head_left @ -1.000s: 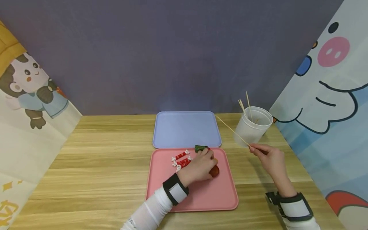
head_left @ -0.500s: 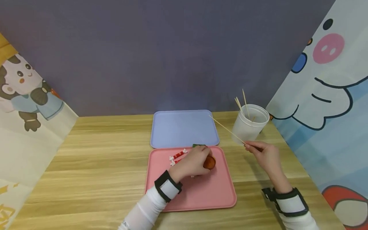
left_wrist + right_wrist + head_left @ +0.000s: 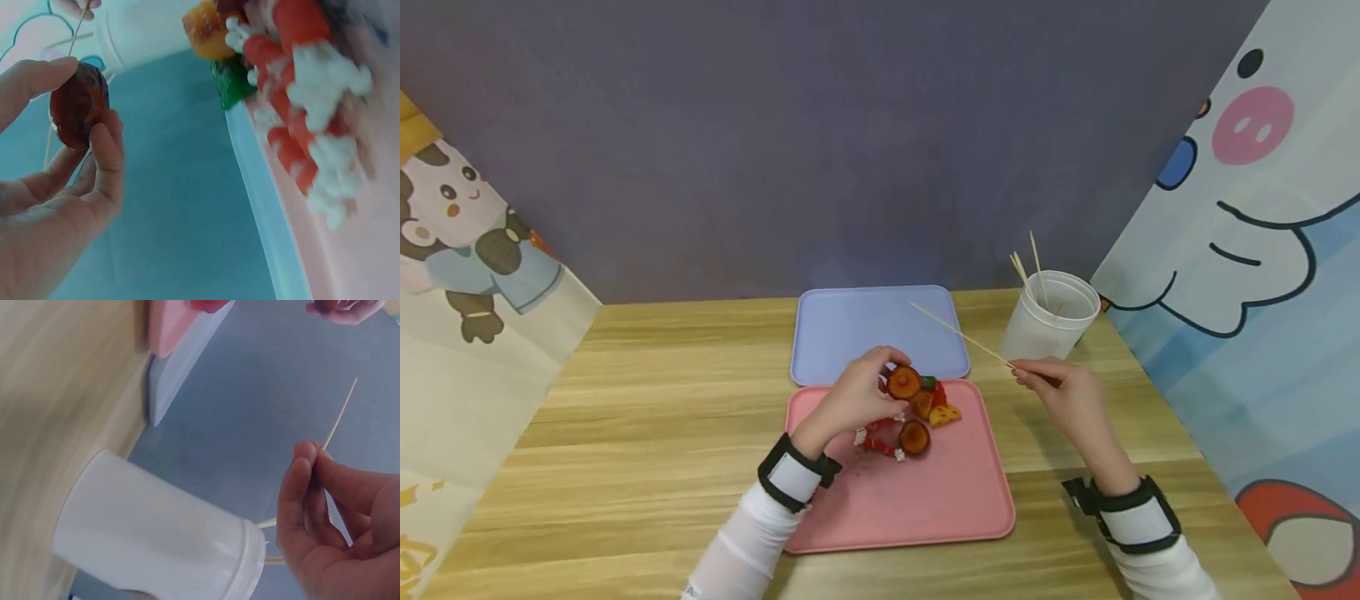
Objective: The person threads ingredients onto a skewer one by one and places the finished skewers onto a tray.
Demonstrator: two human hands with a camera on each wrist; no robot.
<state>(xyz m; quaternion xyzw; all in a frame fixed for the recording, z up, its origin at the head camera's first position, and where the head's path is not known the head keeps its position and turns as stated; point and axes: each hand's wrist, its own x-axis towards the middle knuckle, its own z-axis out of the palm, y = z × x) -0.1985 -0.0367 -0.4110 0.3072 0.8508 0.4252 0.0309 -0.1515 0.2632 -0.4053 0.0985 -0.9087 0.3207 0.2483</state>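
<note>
My left hand [image 3: 853, 398] pinches a round brown toy mushroom [image 3: 904, 382] between thumb and fingers, raised over the back of the pink tray [image 3: 940, 508]. Its stem side shows in the head view. In my right hand [image 3: 1067, 402], thumb and fingertips pinch a thin wooden skewer [image 3: 962, 333] near one end; its tip points up and left, beyond the mushroom and apart from it. On the pink tray lie another brown mushroom [image 3: 914, 437], a yellow piece [image 3: 945, 415], a green piece [image 3: 928, 382] and several red pieces with white frilled ends [image 3: 290, 156].
A blue tray [image 3: 831, 333] adjoins the pink tray's far edge. Beside my right hand a white cup [image 3: 150, 531] stands on the wooden table [image 3: 662, 433], with several skewers [image 3: 1039, 267] leaning in it. A dark wall rises behind, with cartoon panels on both sides.
My left hand has picked up a mushroom from the pink tray and lifted it back and left. The right hand has shifted slightly left with the skewer.
</note>
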